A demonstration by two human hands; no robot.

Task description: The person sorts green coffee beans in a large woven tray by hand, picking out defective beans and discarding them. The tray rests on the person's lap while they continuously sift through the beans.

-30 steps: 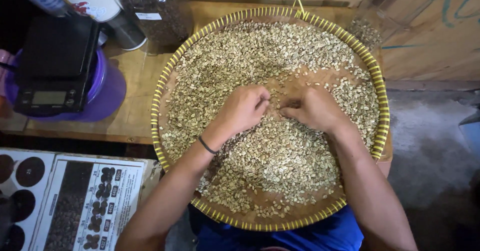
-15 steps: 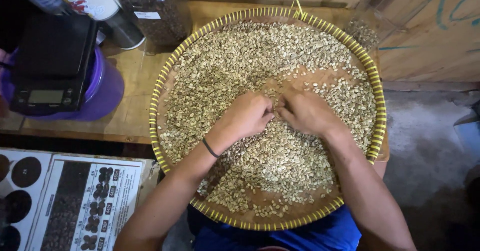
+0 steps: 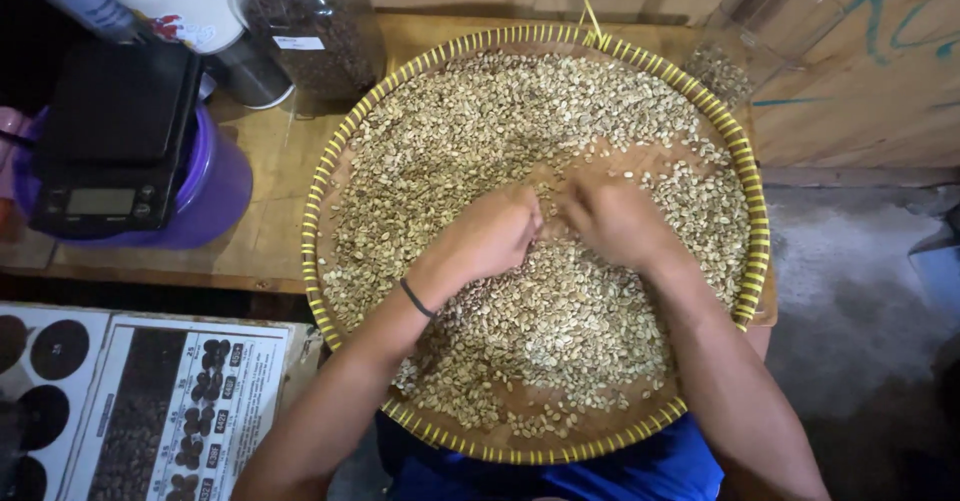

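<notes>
My left hand and my right hand sit side by side in the middle of the tray. Their fingertips almost touch. Both hands are curled down into the beans, with the fingers bent and tucked under. I cannot tell if any beans are pinched inside, because the backs of my hands hide them.

The beans lie all around my hands. The thick pile is just past my fingertips and out to the left of my left hand. More beans sit close to me, under my wrists. Beside my right hand there is a bare patch of tray, so my left hand is nearer the big heap.

A thin black band is on my left wrist. Far off to the left, past the rim, stand a black scale on a purple tub and a dark jar
</notes>
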